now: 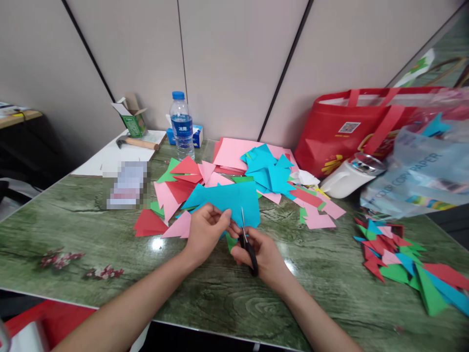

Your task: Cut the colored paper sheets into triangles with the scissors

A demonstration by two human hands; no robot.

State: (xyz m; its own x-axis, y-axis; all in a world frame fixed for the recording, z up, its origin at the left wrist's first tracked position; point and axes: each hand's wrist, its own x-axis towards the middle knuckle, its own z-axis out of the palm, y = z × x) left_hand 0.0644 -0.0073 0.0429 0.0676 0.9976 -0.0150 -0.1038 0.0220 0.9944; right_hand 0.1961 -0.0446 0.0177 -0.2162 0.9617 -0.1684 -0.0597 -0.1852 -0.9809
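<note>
My left hand (209,226) is closed, pinching the lower edge of a blue sheet of paper (234,198) in front of me. In my right hand (262,256) is a pair of scissors (247,248) with black handles, its blades pointing away from me and up against the paper. Whether the blades are parted cannot be made out. Around the sheet lie red triangular pieces (150,223), pink pieces (166,198) and some green ones. Just behind the sheet is a heap of cut blue paper (269,171).
A stack of pink sheets (230,154) lies near the wall. A water bottle (182,127), a hammer (137,142) and a small green box (135,122) stand at the back left. To the right are a red bag (337,132), a white mug (348,178) and colored scraps (397,274).
</note>
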